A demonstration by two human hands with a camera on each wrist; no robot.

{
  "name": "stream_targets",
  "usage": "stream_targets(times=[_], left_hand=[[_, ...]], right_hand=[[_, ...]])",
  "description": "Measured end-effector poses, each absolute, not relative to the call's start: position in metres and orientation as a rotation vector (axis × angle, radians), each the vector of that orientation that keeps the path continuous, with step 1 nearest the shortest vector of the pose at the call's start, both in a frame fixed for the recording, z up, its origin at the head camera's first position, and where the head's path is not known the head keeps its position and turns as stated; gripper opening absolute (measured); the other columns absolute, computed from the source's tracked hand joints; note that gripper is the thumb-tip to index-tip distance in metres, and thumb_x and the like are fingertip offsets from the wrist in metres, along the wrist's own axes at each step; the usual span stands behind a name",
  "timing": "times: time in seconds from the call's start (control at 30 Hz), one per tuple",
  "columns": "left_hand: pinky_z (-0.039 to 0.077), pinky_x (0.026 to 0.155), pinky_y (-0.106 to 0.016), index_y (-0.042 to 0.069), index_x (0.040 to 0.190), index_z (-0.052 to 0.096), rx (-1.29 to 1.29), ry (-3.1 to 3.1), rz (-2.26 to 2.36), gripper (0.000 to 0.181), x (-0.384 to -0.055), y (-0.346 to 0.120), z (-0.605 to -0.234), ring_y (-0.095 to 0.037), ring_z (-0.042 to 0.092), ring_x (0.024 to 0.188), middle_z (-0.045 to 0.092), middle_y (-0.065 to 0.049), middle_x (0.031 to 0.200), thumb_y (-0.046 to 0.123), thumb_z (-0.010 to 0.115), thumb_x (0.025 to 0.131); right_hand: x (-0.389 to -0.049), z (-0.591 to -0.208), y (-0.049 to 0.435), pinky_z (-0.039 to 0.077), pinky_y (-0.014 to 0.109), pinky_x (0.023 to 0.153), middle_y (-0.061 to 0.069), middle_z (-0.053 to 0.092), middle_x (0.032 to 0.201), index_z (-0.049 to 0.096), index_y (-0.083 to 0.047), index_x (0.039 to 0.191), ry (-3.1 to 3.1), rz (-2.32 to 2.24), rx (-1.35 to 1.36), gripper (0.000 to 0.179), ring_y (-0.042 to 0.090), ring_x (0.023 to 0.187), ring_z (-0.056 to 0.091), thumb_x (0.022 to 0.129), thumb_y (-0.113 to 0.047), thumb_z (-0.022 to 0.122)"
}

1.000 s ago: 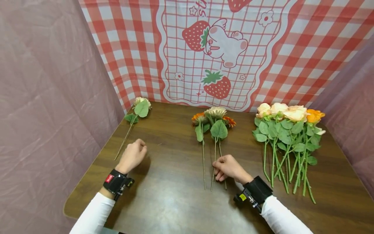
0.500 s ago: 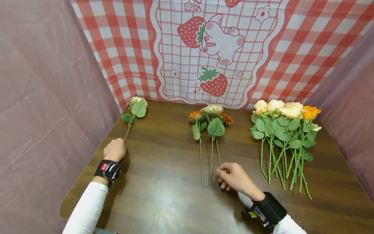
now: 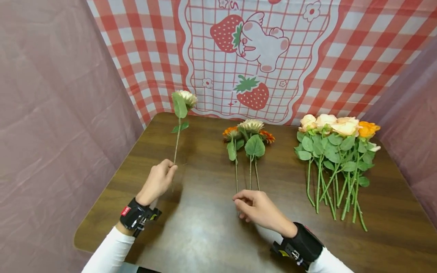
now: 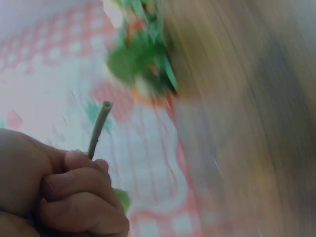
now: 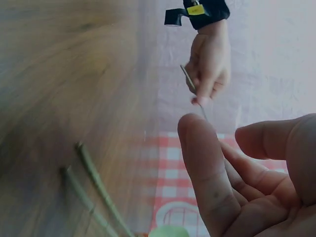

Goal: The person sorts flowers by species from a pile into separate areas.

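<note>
My left hand pinches the stem of a cream flower with many petals, raised off the table at the left. In the left wrist view, the cut end of that flower's stem sticks out past my curled fingers. My right hand hovers over the lower stems of three flowers lying mid-table: an orange flower, a cream flower and a second orange flower. Its thumb and index finger stand apart with nothing between them in the right wrist view; two stem ends lie beside them.
A bunch of peach roses with one orange rose lies on the right of the brown wooden table. Behind hangs a red checked cloth with strawberries; a pinkish curtain hangs on the left.
My left hand has reached the left cream flower, taken its stem, lifted it and brought it rightward. My right hand has left the stem it touched, then moved slightly left over the stems.
</note>
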State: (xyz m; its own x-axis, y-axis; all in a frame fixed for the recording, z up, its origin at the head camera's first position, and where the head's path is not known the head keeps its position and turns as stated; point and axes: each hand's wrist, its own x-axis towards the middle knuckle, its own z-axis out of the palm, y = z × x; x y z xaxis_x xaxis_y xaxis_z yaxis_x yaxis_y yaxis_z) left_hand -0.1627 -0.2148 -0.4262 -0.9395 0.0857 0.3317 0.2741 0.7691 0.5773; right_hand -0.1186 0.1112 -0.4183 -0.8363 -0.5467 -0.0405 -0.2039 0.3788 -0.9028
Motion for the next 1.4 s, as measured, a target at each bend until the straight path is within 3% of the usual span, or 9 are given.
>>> stream_targets(times=[0.23,0.4,0.6,0.7,0.83,1.0,1.4], left_hand=[[0.044,0.045,-0.027,0.007,0.084,0.055,-0.520,-2.648,-1.100,0.009,-0.137,-0.158,-0.419,-0.006,0.049,0.051,0.054,0.002,0.061,0.009,0.053,0.092],[0.039,0.040,-0.021,0.009,0.082,0.052,-0.731,-2.683,-1.188,0.012,-0.120,-0.127,-0.424,-0.003,0.045,0.048,0.052,0.003,0.059,0.009,0.050,0.094],[0.035,0.042,-0.017,0.010,0.083,0.050,-0.875,-2.747,-1.154,0.010,-0.109,-0.106,-0.436,-0.002,0.043,0.051,0.047,0.007,0.062,0.010,0.052,0.092],[0.032,0.042,-0.016,0.009,0.087,0.050,-0.908,-2.807,-1.111,0.007,-0.105,-0.105,-0.440,-0.001,0.040,0.049,0.044,0.008,0.060,0.011,0.055,0.090],[0.031,0.041,-0.015,0.007,0.087,0.053,-0.950,-2.897,-1.028,0.007,-0.098,-0.109,-0.441,0.001,0.039,0.045,0.047,0.009,0.055,0.012,0.058,0.088],[0.035,0.042,-0.016,0.012,0.077,0.058,-0.968,-2.961,-0.860,0.011,-0.091,-0.115,-0.444,0.003,0.042,0.047,0.055,0.008,0.057,0.017,0.062,0.086],[0.036,0.040,-0.022,0.014,0.071,0.058,-0.839,-3.031,-0.736,0.012,-0.088,-0.124,-0.444,-0.002,0.042,0.046,0.050,0.008,0.056,0.016,0.063,0.081]], right_hand=[[-0.130,-0.418,0.088,0.056,0.044,0.058,0.011,0.065,0.091,0.056,-0.019,0.121,2.287,-1.545,-0.725,0.029,0.023,0.066,0.063,0.094,-0.030,0.051],[-0.130,-0.401,0.072,0.056,0.045,0.061,0.019,0.064,0.100,0.051,-0.004,0.125,2.271,-1.661,-0.712,0.033,0.023,0.077,0.064,0.095,-0.017,0.051],[-0.132,-0.392,0.066,0.054,0.028,0.049,0.027,0.065,0.081,0.058,0.008,0.100,2.350,-1.736,-0.606,0.015,0.022,0.062,0.062,0.086,0.002,0.058],[-0.142,-0.406,0.067,0.056,0.035,0.048,0.024,0.066,0.076,0.059,0.006,0.091,2.351,-1.721,-0.547,0.009,0.024,0.058,0.063,0.083,0.001,0.061],[-0.160,-0.421,0.065,0.056,0.047,0.052,0.018,0.068,0.072,0.059,0.002,0.087,2.344,-1.655,-0.528,0.007,0.027,0.057,0.064,0.083,-0.002,0.062],[-0.178,-0.425,0.056,0.057,0.041,0.052,0.017,0.067,0.068,0.060,0.003,0.083,2.307,-1.576,-0.458,0.005,0.024,0.056,0.064,0.082,-0.001,0.061],[-0.200,-0.433,0.023,0.056,0.034,0.047,0.015,0.065,0.057,0.058,0.004,0.074,2.292,-1.371,-0.382,0.009,0.023,0.049,0.063,0.082,0.002,0.060]])
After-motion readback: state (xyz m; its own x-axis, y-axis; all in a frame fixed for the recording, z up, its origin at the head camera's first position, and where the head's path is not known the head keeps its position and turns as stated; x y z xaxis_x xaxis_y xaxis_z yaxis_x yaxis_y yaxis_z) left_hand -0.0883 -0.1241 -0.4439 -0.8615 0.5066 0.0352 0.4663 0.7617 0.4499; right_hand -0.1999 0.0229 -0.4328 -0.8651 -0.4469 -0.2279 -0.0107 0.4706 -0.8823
